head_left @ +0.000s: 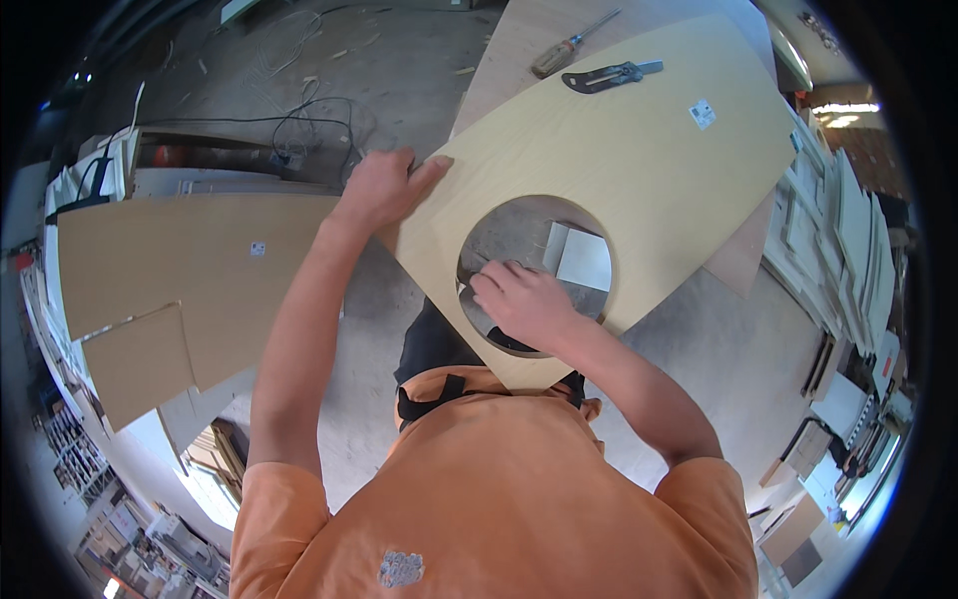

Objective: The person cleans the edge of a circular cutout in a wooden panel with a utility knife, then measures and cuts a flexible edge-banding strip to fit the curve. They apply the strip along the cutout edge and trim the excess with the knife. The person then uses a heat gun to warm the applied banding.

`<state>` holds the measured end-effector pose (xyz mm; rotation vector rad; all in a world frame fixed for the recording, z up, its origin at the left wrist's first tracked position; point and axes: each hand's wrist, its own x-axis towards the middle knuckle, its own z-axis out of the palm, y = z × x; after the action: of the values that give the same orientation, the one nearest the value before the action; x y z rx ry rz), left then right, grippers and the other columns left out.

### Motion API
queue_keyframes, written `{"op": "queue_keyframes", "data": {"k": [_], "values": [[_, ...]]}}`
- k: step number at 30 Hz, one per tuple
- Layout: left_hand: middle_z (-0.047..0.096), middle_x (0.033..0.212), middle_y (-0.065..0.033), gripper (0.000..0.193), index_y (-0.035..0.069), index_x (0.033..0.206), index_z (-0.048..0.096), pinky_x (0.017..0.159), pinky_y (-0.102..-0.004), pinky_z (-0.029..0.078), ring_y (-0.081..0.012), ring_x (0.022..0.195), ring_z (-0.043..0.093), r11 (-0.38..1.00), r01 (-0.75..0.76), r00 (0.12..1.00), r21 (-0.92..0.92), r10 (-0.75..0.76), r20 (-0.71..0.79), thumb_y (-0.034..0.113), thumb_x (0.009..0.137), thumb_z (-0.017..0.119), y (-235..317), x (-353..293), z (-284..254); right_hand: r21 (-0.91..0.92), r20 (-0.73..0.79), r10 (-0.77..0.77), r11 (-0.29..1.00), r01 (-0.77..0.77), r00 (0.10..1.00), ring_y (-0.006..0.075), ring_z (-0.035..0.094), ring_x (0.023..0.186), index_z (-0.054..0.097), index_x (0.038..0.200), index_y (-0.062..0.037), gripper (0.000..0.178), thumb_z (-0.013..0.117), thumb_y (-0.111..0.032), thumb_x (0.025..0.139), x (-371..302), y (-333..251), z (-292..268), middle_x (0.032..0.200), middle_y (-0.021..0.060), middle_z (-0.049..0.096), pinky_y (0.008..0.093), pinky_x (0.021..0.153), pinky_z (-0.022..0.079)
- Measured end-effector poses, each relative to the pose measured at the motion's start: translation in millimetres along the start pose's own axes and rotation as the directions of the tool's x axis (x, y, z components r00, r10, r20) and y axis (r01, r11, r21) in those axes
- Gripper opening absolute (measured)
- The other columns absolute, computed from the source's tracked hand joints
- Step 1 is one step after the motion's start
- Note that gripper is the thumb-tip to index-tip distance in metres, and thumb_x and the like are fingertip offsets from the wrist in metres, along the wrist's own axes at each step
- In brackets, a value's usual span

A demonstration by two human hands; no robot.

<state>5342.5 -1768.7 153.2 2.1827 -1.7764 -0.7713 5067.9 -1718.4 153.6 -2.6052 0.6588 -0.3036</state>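
Observation:
A pale wooden board [679, 180] with a large round cutout lies slanted before me, one corner close to my body. My left hand [384, 185] grips its left edge, thumb on the upper face and fingers over the side. My right hand [524, 299] is at the round hole [534, 200], its curled fingertips close to the hole's left rim. What those fingers hold, if anything, is hidden. On the board's far part lies a utility knife [609, 77] with a black handle. Beyond it a screwdriver [574, 45] with a brownish handle rests on the surface below.
The board lies over a larger pale panel [519, 60]. To my left is a brown panel [200, 260] with a notched corner. Stacked white panels [833, 250] stand to the right. Dark cables [309, 120] trail on the concrete floor at far left.

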Motion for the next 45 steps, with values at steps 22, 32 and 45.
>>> {"op": "queue_keyframes", "data": {"k": [22,32,45], "values": [[0.065,0.074,-0.0133,0.062,-0.010,0.088,0.066,0.071,-0.0381,0.048,-0.0164,0.074,0.055,0.484,0.311,0.577,-0.818,-0.780,-0.242,0.049,0.104,0.054,70,-135,117,-0.298,0.084,-0.720,0.642,0.707,0.689,0.0200,0.061,0.060,0.062,0.075,-0.0074,0.012,0.066,-0.019,0.075,30,26,4,0.067,0.0055,0.061,0.0335,0.056,0.045],[0.063,0.070,-0.0134,0.061,-0.009,0.083,0.066,0.066,-0.0374,0.046,-0.0157,0.069,0.052,0.411,0.254,0.514,-0.876,-0.825,-0.237,0.048,0.101,0.060,71,-135,119,-0.306,0.269,-0.793,0.468,0.829,0.547,0.0164,0.062,0.056,0.062,0.072,-0.0071,0.012,0.069,-0.017,0.075,45,25,-4,0.061,0.0020,0.058,0.0326,0.052,0.044],[0.057,0.064,-0.0147,0.060,-0.008,0.073,0.059,0.063,-0.0404,0.044,-0.0176,0.063,0.045,0.420,0.295,0.474,-0.858,-0.844,-0.250,0.046,0.099,0.063,71,-134,118,-0.143,0.256,-0.628,0.727,0.671,0.735,0.0224,0.064,0.051,0.058,0.076,-0.0063,0.009,0.066,-0.011,0.075,35,14,0,0.060,0.0062,0.059,0.0348,0.049,0.050]]}}
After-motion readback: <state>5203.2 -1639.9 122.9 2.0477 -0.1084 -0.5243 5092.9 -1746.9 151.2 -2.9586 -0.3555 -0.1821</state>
